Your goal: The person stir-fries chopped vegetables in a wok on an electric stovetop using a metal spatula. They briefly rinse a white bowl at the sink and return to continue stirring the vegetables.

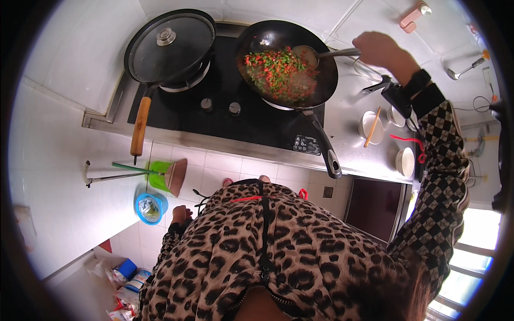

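My right hand [375, 48] grips the metal handle of a ladle [339, 52] above the wok's right side. The ladle's bowl rests among chopped red and green peppers [277, 72] in a dark wok [253, 36], and a light haze hangs over the food. The wok sits on the right burner, its black handle [321, 138] pointing towards me. Low at my left side hangs my left hand [181, 214], fingers curled, with nothing visible in it. On the left burner stands a frying pan with a wooden handle [141, 124], covered by a dark glass lid [180, 48].
The black cooktop [172, 114] has two knobs. White bowls [367, 124], one with chopsticks [373, 126] across it, stand on the metal counter [349, 152] to the right. A blue basket [151, 218] and a green dustpan [158, 176] with a broom [176, 176] are on the floor.
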`<state>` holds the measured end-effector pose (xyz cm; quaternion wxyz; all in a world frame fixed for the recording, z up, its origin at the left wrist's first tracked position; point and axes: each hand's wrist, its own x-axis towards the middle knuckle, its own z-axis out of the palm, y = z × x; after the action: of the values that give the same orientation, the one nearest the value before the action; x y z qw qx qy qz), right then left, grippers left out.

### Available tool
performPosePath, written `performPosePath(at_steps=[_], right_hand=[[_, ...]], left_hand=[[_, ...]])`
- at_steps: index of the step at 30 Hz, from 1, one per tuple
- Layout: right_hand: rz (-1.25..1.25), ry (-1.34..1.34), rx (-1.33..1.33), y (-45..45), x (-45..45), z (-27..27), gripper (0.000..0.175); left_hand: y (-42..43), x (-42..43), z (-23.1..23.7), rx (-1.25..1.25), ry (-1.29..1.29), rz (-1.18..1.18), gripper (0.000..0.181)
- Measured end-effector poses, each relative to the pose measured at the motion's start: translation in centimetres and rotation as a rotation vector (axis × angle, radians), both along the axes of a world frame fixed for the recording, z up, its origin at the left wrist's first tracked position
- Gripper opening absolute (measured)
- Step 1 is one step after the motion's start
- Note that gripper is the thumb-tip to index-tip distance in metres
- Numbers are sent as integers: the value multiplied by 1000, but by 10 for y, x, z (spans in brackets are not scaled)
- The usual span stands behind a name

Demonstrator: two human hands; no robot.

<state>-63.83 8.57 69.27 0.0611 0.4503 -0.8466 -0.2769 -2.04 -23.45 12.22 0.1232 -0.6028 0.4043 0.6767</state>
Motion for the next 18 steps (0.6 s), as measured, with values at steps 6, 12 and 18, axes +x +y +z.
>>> performPosePath(at_steps=[6, 12, 18], right_hand=[[-470, -152, 181, -36, 0, 36, 21], [-386, -175, 179, -38, 6, 31, 14], [-56, 43, 48, -30, 34, 4, 15]], left_hand=[[4, -25, 14, -41, 35, 34, 17], [15, -31, 17, -33, 57, 37, 16], [4, -3, -5, -149, 24, -226, 14]])
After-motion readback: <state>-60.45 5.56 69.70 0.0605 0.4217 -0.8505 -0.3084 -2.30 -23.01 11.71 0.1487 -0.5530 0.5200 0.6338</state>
